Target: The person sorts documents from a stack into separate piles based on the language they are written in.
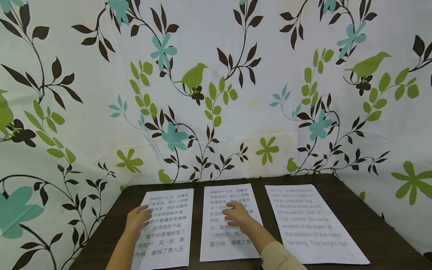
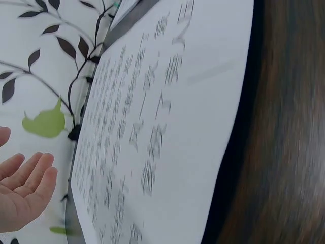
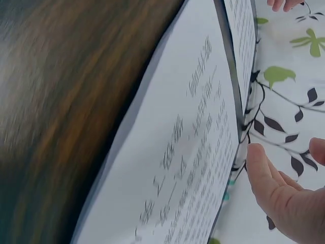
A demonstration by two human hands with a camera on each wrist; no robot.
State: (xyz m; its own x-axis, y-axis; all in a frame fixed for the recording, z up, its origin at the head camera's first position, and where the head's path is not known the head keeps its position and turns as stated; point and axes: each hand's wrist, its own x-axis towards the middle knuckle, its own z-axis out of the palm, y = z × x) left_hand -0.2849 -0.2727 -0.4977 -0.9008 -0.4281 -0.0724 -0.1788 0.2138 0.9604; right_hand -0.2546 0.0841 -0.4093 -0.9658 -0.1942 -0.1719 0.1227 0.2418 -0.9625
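Over the left sheet of printed paper (image 1: 168, 228), my left hand (image 1: 137, 220) hovers with loosely bent fingers and holds nothing. My right hand (image 1: 239, 215) is above the middle sheet (image 1: 229, 243), also with nothing in it. Both sheets carry Chinese text and lie flat, partly covered from sight by the hands and forearms. In the left wrist view the left hand (image 2: 25, 190) shows relaxed fingers apart from the paper (image 2: 203, 101). The right wrist view has the right hand (image 3: 284, 193) with thumb and fingers spread, beside the paper (image 3: 172, 101).
A third sheet (image 1: 310, 225), printed in English, lies to the right on the dark wooden table (image 1: 357, 210). Behind the table hangs a white cloth (image 1: 236, 150) patterned with leaves, flowers and birds.
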